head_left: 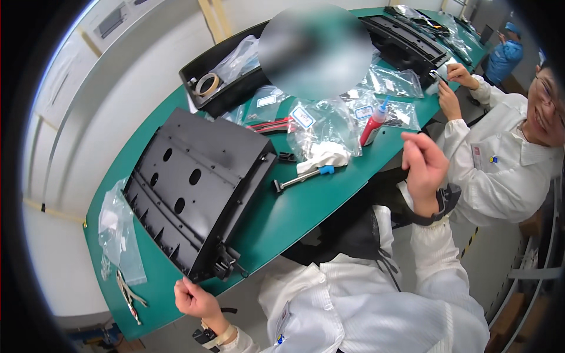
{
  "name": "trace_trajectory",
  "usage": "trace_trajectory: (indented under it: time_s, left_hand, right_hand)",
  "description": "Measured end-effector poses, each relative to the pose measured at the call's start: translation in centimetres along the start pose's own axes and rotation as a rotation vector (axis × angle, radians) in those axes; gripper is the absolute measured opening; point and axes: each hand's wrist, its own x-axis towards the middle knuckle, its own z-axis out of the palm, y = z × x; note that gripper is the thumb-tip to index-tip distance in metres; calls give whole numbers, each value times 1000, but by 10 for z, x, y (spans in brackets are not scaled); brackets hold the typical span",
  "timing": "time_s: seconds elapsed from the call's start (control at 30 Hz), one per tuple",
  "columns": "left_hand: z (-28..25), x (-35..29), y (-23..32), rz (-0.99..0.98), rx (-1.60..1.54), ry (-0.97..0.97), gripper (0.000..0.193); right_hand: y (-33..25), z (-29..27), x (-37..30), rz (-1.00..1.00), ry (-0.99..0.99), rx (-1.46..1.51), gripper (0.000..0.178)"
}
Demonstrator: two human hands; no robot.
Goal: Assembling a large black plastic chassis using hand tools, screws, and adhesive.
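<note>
Your left hand (197,300) sat at the near edge of the green bench (306,206), just below the near corner of the black plastic panel (197,188). Its grip was curled loosely with fingertips pinched together; nothing clearly in it (too small to tell if a screw or clip was pinched). The panel lay flat, holes up, long axis running from that near corner up and away toward the far left side of the bench, so it stretched straight away from your left hand. The black latch fitting (228,263) at the panel's near corner was the closest part, just beside your left fingers, up and to the right of them.

Your right hand (425,167) was raised off the bench, well apart from the panel, out past the bench's right edge, fingers bunched and closed, holding nothing that I could see. Left hand was clearly the nearer of the 2.

Between the hands lay a small metal tool with a blue grip (303,178) and a red bottle (373,126) among clear bags (none touched). A co-worker's hands (456,88) worked farther along.
</note>
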Motion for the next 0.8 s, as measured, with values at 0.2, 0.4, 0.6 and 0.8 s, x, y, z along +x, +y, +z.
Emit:
trace_trajectory:
  time_s: [0.2, 0.4, 0.6, 0.8]
  left_hand:
    - [-1, -22, -2, -52, 60, -7, 39]
    - [7, -28, -7, -8, 140, -52, 16]
    - [12, -26, -5, 16, 127, -53, 17]
    - [10, -27, -8, 6, 120, -80, 17]
  right_hand:
    - [38, -44, 45, 174, 168, -124, 20]
    - [82, -74, 92, 295, 191, -229, 20]
    - [151, -104, 138, 229, 160, -486, 42]
    - [206, -102, 174, 77, 257, -757, 55]
